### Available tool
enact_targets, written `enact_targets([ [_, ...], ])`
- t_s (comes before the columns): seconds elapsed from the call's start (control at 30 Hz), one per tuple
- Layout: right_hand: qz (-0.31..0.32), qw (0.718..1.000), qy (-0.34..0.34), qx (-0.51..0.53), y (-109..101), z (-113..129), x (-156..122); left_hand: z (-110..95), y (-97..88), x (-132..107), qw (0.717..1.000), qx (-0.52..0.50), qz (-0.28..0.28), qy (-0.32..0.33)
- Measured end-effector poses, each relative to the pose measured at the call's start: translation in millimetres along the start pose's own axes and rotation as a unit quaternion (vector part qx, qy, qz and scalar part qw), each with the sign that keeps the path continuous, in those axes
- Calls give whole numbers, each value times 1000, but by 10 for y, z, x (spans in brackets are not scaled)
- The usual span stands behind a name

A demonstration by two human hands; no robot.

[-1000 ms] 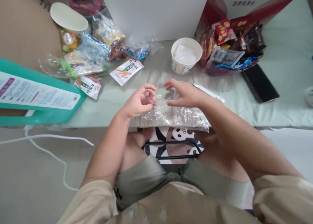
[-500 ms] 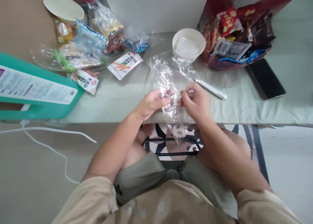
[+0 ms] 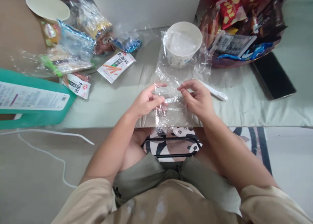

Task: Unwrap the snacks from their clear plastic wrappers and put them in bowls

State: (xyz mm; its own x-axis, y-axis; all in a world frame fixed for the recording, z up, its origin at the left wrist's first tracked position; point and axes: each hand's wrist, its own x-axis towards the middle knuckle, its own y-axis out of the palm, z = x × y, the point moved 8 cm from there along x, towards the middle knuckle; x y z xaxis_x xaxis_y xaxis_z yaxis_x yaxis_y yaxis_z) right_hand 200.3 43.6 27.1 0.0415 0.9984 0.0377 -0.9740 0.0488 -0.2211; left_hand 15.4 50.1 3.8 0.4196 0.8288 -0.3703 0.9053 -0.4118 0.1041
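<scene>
At nine o'clock of the clear plastic film (image 3: 172, 95), curls the left hand (image 3: 150, 101) loosely, with film across the fingertips; cannot tell whether gripping. Between both hands, seems to be spreading the film out, with the far end toward twelve o'clock, overlapping the white bowl (image 3: 181, 59) in view. At three o'clock, appears to pinch film with the right hand (image 3: 197, 100). Next, calls for light, even tension.
</scene>
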Motion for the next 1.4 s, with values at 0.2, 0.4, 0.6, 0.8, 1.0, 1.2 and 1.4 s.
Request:
enact_targets([
  [0.2, 6, 993, -79, 87, 12, -26, 59, -25, -22, 81, 996, -75, -42, -12],
  [0.4, 11, 978, -206, 5, -96, 144, -117, 9, 13, 124, 984, -161, -8, -76],
  [0.6, 35, 914, -348, -205, 64, 271, -457, -60, 33, 116, 990, -118, -53, -61],
  [0.8, 108, 924, -304, -208, 109, 178, -431, -72, -96, 91, 991, -57, -120, -11],
  [1.0, 12, 984, -180, 5, -165, 114, -205, -76, -222, 74, 992, -58, -105, 29],
  [1.2, 61, 998, 9, -14, 120, -85, -140, -208, -211, -2, 988, -115, -80, 56],
  [1.4, -23, 999, -19, 11, -18, -32, -114, -33, -71, 26, 995, -85, -48, -9],
])
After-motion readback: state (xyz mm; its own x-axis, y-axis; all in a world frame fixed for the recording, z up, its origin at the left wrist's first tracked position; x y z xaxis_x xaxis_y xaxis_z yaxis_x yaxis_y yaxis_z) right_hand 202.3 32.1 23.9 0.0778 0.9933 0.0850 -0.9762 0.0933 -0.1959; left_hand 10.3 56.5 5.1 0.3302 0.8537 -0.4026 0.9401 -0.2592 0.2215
